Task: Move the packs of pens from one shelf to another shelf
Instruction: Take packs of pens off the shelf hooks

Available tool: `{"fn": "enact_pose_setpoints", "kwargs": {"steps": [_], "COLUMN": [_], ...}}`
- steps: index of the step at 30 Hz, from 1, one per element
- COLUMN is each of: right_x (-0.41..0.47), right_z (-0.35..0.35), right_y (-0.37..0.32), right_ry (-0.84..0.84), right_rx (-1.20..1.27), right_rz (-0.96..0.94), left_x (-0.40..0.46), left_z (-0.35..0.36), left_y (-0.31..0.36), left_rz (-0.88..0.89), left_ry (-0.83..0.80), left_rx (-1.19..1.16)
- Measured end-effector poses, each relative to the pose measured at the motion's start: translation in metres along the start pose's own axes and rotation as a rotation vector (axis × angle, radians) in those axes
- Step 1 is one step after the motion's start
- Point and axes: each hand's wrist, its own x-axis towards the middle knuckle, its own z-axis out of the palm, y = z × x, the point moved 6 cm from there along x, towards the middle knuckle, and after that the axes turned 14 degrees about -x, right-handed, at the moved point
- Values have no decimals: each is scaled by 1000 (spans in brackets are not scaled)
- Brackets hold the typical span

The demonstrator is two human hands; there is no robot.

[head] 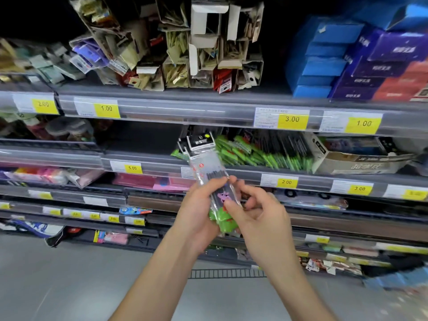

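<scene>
Mid-transfer: a bunch of pen packs in both hands, out in front of the stationery shelves

Big grey shelf unit (208, 107) with yellow price tags; on the shelf behind the hands, the rest of the green pen packs (261, 151) lie piled beside a cardboard box (352, 163) toward its right end. Left hand (196, 216) is wrapped round the lower part of the held packs (208, 167), right hand (254, 214) pinches their near edge. Looks like the carry step, packs tilted and off any shelf. Next I'd guess squaring the stack, then picking the target shelf, which I can't tell from here.
</scene>
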Motion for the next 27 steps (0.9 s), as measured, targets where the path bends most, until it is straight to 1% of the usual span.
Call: {"fn": "enact_pose_setpoints", "kwargs": {"steps": [1,2,5,6,9,12,13,14,16,17,18,19,20,22,23,25,27], "right_x": [-3,-6,-19,-20,-17,-8,1,14,47,62,76,90,105,129,137,142,137], "right_z": [1,4,26,31,32,28,24,15,-8,-16,-19,-18,-15,-7,-2,5,6], "right_y": [0,3,9,8,1,-3,0,4,4,-1,-7,-11,-12,-13,-13,-15,-20], "right_ry": [-27,-84,-342,-391,-390,-433,-397,-302,9,136,211,231,213,136,98,68,123], "right_rx": [4,78,578,658,670,669,601,444,18,-168,-326,-449,-565,-772,-838,-882,-856], "right_rz": [-2,43,292,318,304,300,275,209,0,-110,-198,-253,-277,-301,-328,-399,-485], "left_x": [-1,0,-3,-4,-7,-3,-3,-3,-3,-4,-4,-4,-3,-2,-1,2,6], "left_z": [0,-2,-2,-1,1,-3,-5,-9,-13,-14,-15,-15,-15,-15,-15,-15,-14], "left_y": [5,10,20,19,14,20,24,27,30,30,30,29,28,26,24,23,25], "left_rz": [16,45,92,95,101,126,136,144,146,142,133,124,114,96,87,66,55], "left_ry": [-3,-10,-37,-51,-69,-44,-33,-21,-8,-6,-7,-8,-11,-10,-4,14,27], "left_rx": [-56,-93,-95,-89,-92,-124,-135,-142,-137,-129,-122,-117,-117,-113,-109,-107,-88]}}
